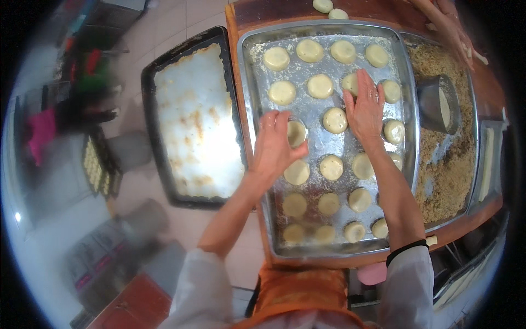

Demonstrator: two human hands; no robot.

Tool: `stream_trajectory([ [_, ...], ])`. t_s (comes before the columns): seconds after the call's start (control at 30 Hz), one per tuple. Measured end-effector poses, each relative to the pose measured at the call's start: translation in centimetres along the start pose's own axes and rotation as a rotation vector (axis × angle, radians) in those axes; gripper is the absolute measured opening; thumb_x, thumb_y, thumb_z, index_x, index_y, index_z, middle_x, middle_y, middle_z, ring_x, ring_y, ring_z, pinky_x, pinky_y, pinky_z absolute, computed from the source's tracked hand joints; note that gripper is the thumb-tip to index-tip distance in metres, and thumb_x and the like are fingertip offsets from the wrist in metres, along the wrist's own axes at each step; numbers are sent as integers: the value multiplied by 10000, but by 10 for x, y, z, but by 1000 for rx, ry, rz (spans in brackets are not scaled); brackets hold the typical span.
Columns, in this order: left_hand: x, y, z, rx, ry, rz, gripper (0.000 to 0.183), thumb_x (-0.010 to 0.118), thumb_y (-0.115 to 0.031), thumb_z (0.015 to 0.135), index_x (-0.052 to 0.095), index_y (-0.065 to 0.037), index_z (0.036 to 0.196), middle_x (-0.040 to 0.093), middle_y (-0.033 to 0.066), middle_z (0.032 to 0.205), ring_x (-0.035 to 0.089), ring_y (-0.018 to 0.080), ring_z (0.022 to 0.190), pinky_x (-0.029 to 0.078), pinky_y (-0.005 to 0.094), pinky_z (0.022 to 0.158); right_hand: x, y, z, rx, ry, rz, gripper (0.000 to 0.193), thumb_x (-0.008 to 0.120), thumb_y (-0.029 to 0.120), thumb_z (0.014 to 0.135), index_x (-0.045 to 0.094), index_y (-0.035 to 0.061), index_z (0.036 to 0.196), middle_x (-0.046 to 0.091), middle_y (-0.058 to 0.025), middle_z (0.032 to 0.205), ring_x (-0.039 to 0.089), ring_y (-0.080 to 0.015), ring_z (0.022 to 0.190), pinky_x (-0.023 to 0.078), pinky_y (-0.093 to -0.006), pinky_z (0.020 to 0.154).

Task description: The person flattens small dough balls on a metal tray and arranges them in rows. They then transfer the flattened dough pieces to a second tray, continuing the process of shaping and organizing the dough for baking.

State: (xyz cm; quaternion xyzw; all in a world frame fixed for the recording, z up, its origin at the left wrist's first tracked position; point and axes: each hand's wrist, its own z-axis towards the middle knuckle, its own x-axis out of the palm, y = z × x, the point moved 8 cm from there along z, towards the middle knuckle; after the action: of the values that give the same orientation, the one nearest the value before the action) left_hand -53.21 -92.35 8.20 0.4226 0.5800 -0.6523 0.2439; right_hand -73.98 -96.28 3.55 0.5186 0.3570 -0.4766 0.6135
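Note:
A large metal tray [307, 249] holds rows of flat, round, pale dough pieces [331, 167]. At its left side my left hand [272, 143] curves its fingers and thumb around a thin round metal ring [304, 125], which encircles one dough piece [296, 135]. My right hand [366, 114] lies palm down over the upper right part of the tray. Its fingers are stretched out, and they partly cover a dough piece [349, 83]. Several pieces at the lower right are partly hidden by my right forearm.
On the left stands a dark-rimmed baking tray [189, 120] with browned stains. To the right, a tray of brown crumbly filling [449, 192] holds a metal cylinder [433, 104]. Another person's hand [455, 38] reaches in at the upper right. Two dough pieces [323, 5] lie at the far edge.

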Motion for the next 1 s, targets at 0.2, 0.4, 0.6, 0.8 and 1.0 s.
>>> stream_trajectory([
  [0.2, -6, 24, 64, 98, -94, 174, 540, 769, -201, 675, 510, 16, 1096, 505, 200, 1069, 492, 358, 990, 437, 430, 839, -1, 6, 1, -10, -5, 45, 569, 481, 337, 919, 318, 42, 1378, 386, -131, 1391, 357, -256, 1291, 212, -430, 1094],
  [0.4, 6, 27, 75, 9, 128, 244, 672, 737, -360, 705, 493, 33, 1193, 488, 225, 1180, 447, 376, 1121, 351, 472, 966, 0, 0, 0, 4, -6, 40, 566, 484, 324, 919, 316, 39, 1378, 385, -134, 1387, 356, -264, 1288, 233, -434, 1081],
  [0.6, 26, 6, 85, 362, -119, 374, 803, 586, -553, 785, 411, 26, 1314, 363, 206, 1393, 306, 338, 1318, 192, 482, 1100, -4, 4, 1, -14, -22, 97, 576, 502, 319, 914, 313, 39, 1380, 379, -138, 1390, 352, -271, 1290, 230, -436, 1080],
  [0.8, 39, 13, 85, 350, -82, 362, 839, 524, -599, 805, 346, -6, 1371, 324, 172, 1431, 260, 309, 1350, 163, 475, 1118, -28, -31, -14, 246, -24, 711, 529, 573, 214, 883, 372, 2, 1324, 383, -195, 1368, 370, -354, 1262, 301, -450, 1037],
  [1.0, 36, 12, 88, 323, -55, 342, 820, 507, -598, 817, 337, -27, 1381, 307, 154, 1441, 246, 295, 1354, 153, 475, 1121, -30, -5, -51, -168, 494, 46, 654, 704, 151, 729, 405, 16, 1296, 467, -206, 1241, 447, -370, 1136, 362, -423, 988],
])
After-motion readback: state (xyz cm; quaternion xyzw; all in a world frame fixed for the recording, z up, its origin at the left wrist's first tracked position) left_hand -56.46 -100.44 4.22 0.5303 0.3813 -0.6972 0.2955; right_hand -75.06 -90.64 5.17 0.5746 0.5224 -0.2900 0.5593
